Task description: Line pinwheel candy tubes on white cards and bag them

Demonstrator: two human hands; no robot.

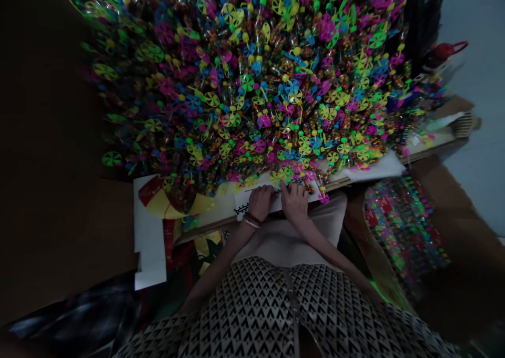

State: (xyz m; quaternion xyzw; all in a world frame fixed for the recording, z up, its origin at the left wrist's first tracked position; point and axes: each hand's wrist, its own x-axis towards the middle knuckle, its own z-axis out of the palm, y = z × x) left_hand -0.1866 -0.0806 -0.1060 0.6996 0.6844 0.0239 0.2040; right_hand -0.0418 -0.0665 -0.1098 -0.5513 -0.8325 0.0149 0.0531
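Observation:
Both hands rest at the table's front edge, on a white sheet (315, 192). My left hand (260, 202), with bracelets at the wrist, has its fingers curled down against the sheet. Close beside it, my right hand (295, 201) is bent over the sheet, thumb toward the left hand. A thin dark strip shows between the fingertips; what each hand grips is too small and dark to tell. A black toothed strip (240, 210) lies left of my left hand. Just beyond is a big pile of bead-filled tubes with colourful wheels (256, 84).
A cardboard box (469, 211) at the right holds packed colourful pieces (402, 226). White card (148, 242) and yellow-red paper (161, 203) lie at the left. A brush or comb (462, 125) and a red-handled object (444, 52) are at the right back.

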